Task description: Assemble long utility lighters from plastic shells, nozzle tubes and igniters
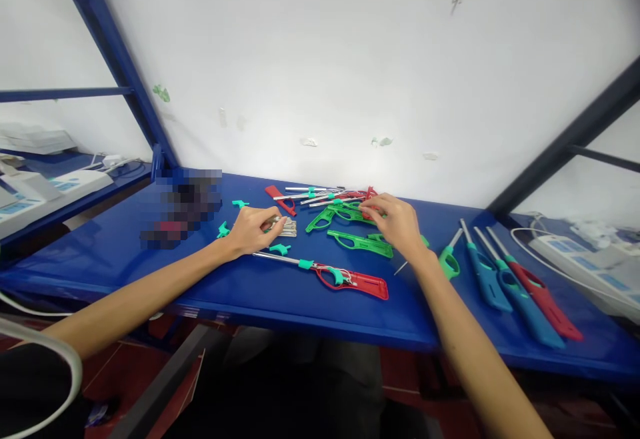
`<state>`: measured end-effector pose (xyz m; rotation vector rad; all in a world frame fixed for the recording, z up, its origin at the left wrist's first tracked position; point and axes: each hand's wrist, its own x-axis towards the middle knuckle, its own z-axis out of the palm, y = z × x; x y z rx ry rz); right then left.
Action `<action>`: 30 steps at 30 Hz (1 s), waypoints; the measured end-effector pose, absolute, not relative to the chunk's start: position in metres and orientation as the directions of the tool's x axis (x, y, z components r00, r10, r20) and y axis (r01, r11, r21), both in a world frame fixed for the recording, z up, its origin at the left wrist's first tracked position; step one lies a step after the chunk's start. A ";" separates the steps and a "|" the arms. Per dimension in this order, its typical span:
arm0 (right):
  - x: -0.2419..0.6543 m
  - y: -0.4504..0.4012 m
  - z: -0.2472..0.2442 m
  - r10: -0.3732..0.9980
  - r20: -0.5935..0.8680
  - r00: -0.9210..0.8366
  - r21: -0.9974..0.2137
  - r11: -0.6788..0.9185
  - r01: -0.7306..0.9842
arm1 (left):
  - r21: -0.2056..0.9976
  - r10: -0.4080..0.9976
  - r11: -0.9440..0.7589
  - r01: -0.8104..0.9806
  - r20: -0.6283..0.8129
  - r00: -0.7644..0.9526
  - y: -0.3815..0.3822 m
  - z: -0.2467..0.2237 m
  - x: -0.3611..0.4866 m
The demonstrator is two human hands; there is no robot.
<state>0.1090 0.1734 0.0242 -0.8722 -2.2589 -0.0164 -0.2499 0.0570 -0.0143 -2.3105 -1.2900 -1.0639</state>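
My left hand is closed at a small group of pale metal parts; what its fingers pinch is too small to name. My right hand is above the green casing halves, its fingertips pinched at a red piece; whether it grips that piece is unclear. Below them lies an opened red lighter half with a metal tube, teal trigger and white wires. A green casing half rests between the hands. Teal triggers lie around my left hand.
Several metal tubes and a red casing lie at the back. Blue lighters, a red one and a green one stand in a row at right on the blue table. Blue frame bars flank both sides.
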 end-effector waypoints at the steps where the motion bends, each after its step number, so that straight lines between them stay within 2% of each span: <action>1: 0.109 0.174 0.023 0.583 0.619 -0.526 -0.223 0.773 0.594 | 0.103 0.613 -0.558 0.824 0.720 0.325 0.057 -0.015 -0.250; 8: 0.104 0.172 0.018 0.559 0.633 -0.536 -0.208 0.790 0.577 | 0.118 0.620 -0.524 0.844 0.732 0.283 0.062 -0.023 -0.250; 20: 0.096 0.180 0.010 0.540 0.677 -0.500 -0.181 0.781 0.598 | 0.056 0.546 -0.468 0.882 0.803 0.239 0.068 -0.010 -0.258; 30: 0.103 0.190 0.010 0.584 0.649 -0.487 -0.206 0.752 0.626 | 0.116 0.602 -0.464 0.878 0.769 0.217 0.068 -0.015 -0.258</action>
